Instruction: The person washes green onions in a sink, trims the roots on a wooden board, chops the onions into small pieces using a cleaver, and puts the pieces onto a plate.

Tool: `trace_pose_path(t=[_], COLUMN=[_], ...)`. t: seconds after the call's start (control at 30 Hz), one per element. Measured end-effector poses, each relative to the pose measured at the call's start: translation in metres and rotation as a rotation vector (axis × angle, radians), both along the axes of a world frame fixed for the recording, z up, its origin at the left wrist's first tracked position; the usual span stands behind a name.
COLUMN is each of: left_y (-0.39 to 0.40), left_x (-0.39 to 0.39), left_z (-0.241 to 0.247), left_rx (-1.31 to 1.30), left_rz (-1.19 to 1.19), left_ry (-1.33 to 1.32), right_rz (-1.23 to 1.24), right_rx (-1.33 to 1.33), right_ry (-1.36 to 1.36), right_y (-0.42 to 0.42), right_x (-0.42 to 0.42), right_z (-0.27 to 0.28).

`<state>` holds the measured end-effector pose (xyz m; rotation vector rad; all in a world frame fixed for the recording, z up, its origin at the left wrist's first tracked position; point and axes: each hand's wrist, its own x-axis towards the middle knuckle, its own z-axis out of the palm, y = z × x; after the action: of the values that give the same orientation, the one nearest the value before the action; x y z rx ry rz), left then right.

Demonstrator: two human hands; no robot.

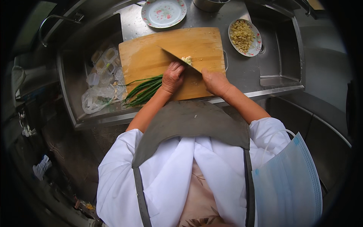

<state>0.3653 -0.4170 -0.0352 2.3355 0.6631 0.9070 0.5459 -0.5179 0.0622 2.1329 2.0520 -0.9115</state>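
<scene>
My right hand (215,81) grips a kitchen knife (177,57) by its handle, above a wooden cutting board (144,54). The blade slants up and to the left, with its side against the knuckles of my left hand (173,75). My left hand closes around a bunch of green onions (147,89), whose green leaves trail to the lower left, past the board's edge. Chopped pale green onion (187,60) lies in a small pile just beyond the blade. The cut end of the bunch is hidden behind the blade and my fingers.
A floral plate (164,14) and a metal pot (210,4) stand behind the board. At right, an oval dish (245,37) of chopped yellowish food sits beside a sink (286,51). Plastic containers (105,61) and a plastic bag (95,98) lie in the left sink. A faucet (56,18) arches above it.
</scene>
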Motion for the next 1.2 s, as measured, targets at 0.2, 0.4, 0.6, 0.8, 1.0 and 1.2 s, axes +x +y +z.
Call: trace_pose_path(t=[0.2,0.4,0.6,0.8,1.0,1.2], left_y=[-0.001,-0.001,0.001,-0.004,-0.005,0.002], left_x=[-0.006,-0.011,-0.007,-0.013,-0.011,-0.029], left_z=[0.011,0.001,0.001,-0.002,0.000,0.007], left_rx=[0.028,0.014,0.007,0.046,0.041,0.143], left_rz=[-0.041,0.008,-0.004,0.042,0.008,-0.057], left_ry=[0.112,0.062,0.016,-0.036,0.046,0.117], right_rz=[-0.007,-0.036,-0.048,0.012,-0.014,0.018], right_rx=[0.037,0.027,0.051,0.044,0.023,0.156], right_ry=[-0.009,-0.006,-0.064,-0.080,-0.081,-0.046], right_y=[-0.001,-0.003,-0.003,-0.004,0.001,0.003], right_x=[0.001,-0.005,-0.001,-0.010,-0.005,-0.014], right_z=[-0.009,0.014,-0.020,0.015,-0.019,-0.006])
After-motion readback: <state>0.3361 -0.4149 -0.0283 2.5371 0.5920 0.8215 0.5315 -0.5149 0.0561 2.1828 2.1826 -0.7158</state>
